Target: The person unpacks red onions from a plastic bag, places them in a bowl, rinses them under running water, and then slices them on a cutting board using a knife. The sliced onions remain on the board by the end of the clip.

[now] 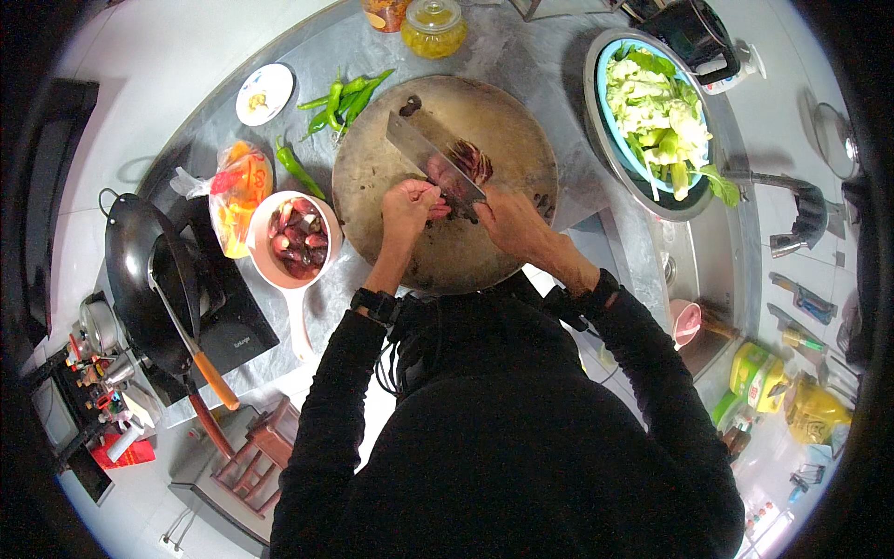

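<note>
A round wooden chopping board (377, 237) lies before me. My right hand (513, 220) grips a cleaver (419, 143), whose broad blade slants up and left across the board. Behind the blade sits a dark reddish, cut food piece with thin slices (469, 161); its kind is unclear. My left hand (412, 206) is just left of the cleaver's lower part, fingers bent together near small reddish pieces. Whether it pinches one of them I cannot tell. Left of the board stands a pink saucepan (258, 258) with dark red pieces in it.
Green chillies (335, 101), a white plate (283, 84) and a plastic bag with orange contents (241, 182) lie at left. A black wok (133, 279) stands on the stove. A blue basin (605, 105) of leafy greens sits by the sink (716, 265) at right; a glass jar (433, 31) is behind.
</note>
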{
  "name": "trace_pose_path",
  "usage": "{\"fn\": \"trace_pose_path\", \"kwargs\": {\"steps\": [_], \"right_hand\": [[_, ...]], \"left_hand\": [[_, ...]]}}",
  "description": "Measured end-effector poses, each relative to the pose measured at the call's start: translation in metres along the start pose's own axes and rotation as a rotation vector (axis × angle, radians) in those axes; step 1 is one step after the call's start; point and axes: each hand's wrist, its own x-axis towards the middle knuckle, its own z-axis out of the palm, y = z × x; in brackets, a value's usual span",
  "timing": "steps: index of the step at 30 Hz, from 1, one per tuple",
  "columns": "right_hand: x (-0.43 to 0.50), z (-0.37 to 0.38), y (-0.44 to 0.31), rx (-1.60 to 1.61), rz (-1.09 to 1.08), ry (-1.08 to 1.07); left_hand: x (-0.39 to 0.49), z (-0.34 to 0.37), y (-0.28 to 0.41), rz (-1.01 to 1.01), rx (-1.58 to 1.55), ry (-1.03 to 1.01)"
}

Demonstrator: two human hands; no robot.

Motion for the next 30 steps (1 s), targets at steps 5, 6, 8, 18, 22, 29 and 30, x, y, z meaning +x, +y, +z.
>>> {"fn": "trace_pose_path", "kwargs": {"steps": [5,6,8,18,22,29,30], "right_hand": [[0.004,0.001,0.002,-0.007,-0.003,-0.038],[0.006,0.002,0.003,-0.016,-0.008,-0.054],[0.01,0.008,0.006,-0.013,0.003,-0.06],[0.004,0.019,0.009,0.118,0.054,0.195],[-0.011,0.01,0.009,0.222,0.093,0.205],[-0.007,0.018,0.001,0.114,0.039,-0.009],[-0.004,0.019,-0.001,0.087,0.043,-0.024]], "left_hand": [[0.001,-0.001,-0.001,0.0,0.005,0.003],[0.001,-0.001,-0.002,0.01,0.012,0.003],[0.001,-0.001,-0.003,0.036,-0.004,-0.007],[-0.021,-0.027,0.059,0.037,0.317,-0.015],[-0.053,-0.101,0.109,0.312,0.922,0.497],[-0.039,-0.135,0.07,0.17,1.419,0.369],[-0.035,-0.137,0.068,0.145,1.438,0.34]]}}
